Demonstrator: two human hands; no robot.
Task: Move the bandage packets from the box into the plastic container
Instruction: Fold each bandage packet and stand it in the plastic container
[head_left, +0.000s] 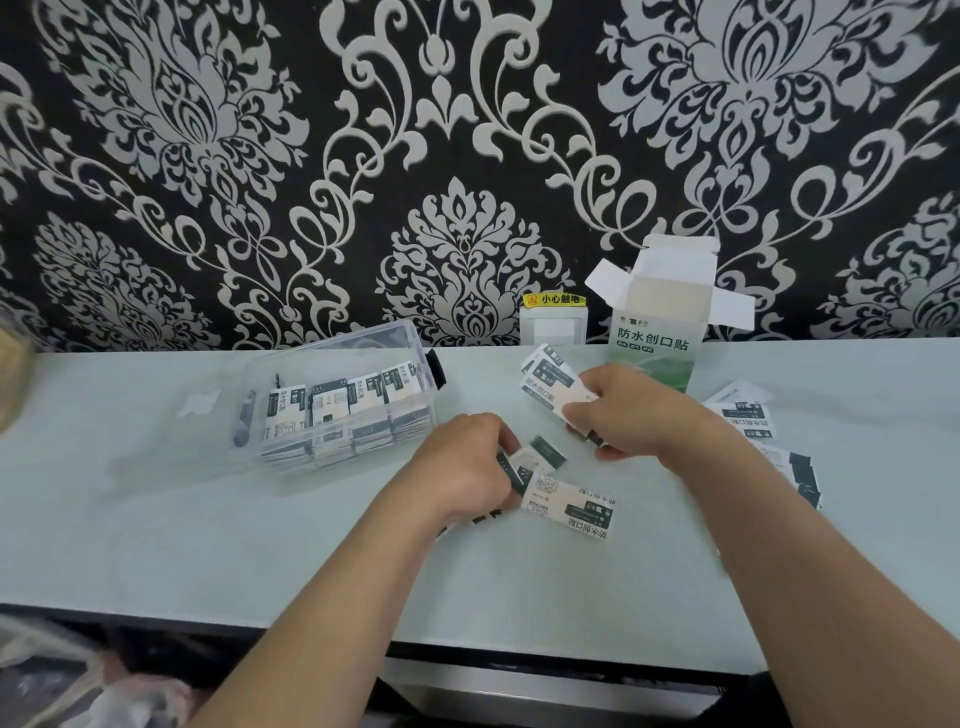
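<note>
Two bare hands work over the pale smooth counter (208, 545), both nearer to us than the white-and-green cardboard box (660, 332). The box stands upright with its top flaps open against the black-and-silver damask wallpaper (260, 156).

We see the right hand (628, 410) just in front of the box, overlapping its lower edge in our view. Its fingers (582, 415) are curled round a fan of white, beige and dark-green paper bandage packets (550, 382), which sticks out of the hand to the left of the box's base.

Our left hand (467, 462) lies further left of the box and closer to us, near the right hand but apart from it. Its fingers (501, 447) are closed on the dark end of a second clutch of packets (566, 501). This clutch reaches rightward from the fingers, low over the counter; we cannot tell whether it touches. A few dark packet ends (485, 516) show under the left wrist.

Well left of the box sits the clear rectangular plastic container (363, 338), with rows of stacked packets (337, 402) standing on edge inside it. To the right of the box, partly behind the right forearm, loose packets (748, 415) lie scattered flat on the counter. Immediately left of the box, a white wall plate (553, 325) with a yellow warning sticker sits on the wallpaper at counter level.
</note>
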